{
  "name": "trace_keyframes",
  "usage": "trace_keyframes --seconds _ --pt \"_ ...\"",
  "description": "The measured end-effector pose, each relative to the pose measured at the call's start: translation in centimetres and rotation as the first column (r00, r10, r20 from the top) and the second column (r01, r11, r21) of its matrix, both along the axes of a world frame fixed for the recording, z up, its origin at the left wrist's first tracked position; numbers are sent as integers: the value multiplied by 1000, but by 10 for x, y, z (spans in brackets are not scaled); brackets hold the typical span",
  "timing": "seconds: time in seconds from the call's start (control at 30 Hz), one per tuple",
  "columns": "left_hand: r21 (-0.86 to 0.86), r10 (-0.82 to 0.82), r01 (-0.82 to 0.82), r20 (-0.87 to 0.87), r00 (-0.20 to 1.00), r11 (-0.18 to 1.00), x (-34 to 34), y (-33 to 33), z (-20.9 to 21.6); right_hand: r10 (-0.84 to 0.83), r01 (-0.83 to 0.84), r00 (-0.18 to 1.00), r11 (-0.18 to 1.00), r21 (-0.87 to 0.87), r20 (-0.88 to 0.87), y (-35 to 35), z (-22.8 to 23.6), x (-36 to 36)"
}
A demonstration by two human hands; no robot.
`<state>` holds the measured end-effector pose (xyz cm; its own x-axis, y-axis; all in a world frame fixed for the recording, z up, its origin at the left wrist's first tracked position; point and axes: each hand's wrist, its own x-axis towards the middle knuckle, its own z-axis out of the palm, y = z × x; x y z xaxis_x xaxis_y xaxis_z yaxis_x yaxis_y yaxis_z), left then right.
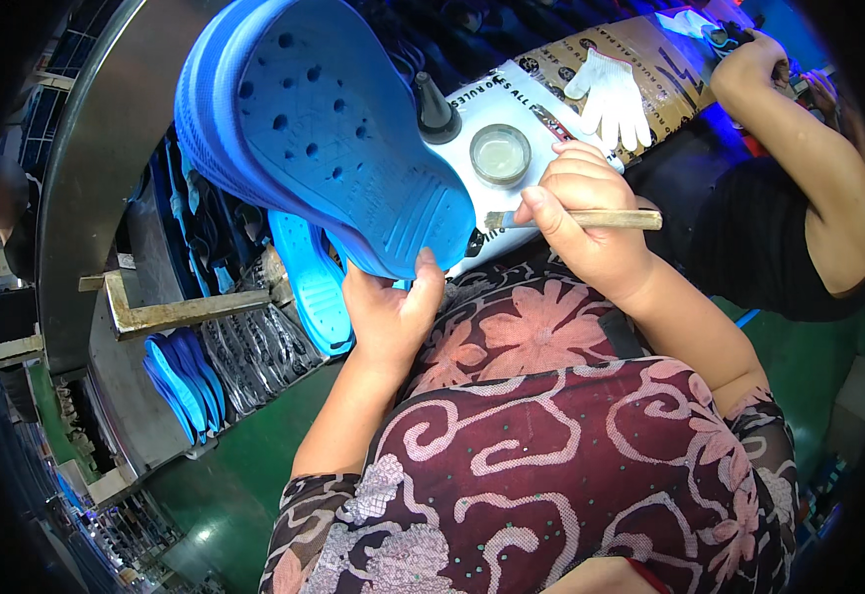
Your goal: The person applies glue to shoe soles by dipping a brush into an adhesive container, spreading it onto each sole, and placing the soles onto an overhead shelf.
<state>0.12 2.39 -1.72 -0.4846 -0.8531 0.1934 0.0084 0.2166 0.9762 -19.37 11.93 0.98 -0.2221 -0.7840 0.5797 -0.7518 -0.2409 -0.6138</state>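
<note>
My left hand (393, 302) grips a large blue foam shoe sole (353, 148) by its narrow end, thumb on the upper face. The sole is tilted up and has several small dark holes in its wide end and ridges near my thumb. My right hand (591, 218) is closed round the wooden handle of a brush (611, 220). Its bristles point left, just right of the sole and apart from it. Beyond the brush, a round jar (500, 155) of pale, cloudy contents stands on a white board (467, 139). A black cone-topped bottle (434, 111) is beside the jar.
A white glove (611, 99) lies on a cardboard box (665, 69), near a red cutter (553, 124). Another blue sole (309, 282) lies under the held one; more blue soles (187, 381) are stacked lower left. A co-worker's arm (799, 148) reaches in at right. A metal frame (81, 148) curves at left.
</note>
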Motion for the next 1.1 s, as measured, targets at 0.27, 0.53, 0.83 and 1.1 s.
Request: trace_keyframes --seconds 0.27,0.53,0.83,1.1 --pt "-40 38 -39 -18 999 998 -2 -1 -9 93 -95 992 995 -17 -79 1 0 8" --pt "-206 66 -72 -37 997 976 -7 -1 -5 97 -96 995 993 -63 8 -3 1 10" --pt "-381 9 -44 -93 996 924 -5 -5 -14 109 -109 991 994 -6 75 6 2 10" --pt "-310 19 -69 -163 986 948 -10 -2 -11 59 -60 996 998 -15 -61 3 1 11"
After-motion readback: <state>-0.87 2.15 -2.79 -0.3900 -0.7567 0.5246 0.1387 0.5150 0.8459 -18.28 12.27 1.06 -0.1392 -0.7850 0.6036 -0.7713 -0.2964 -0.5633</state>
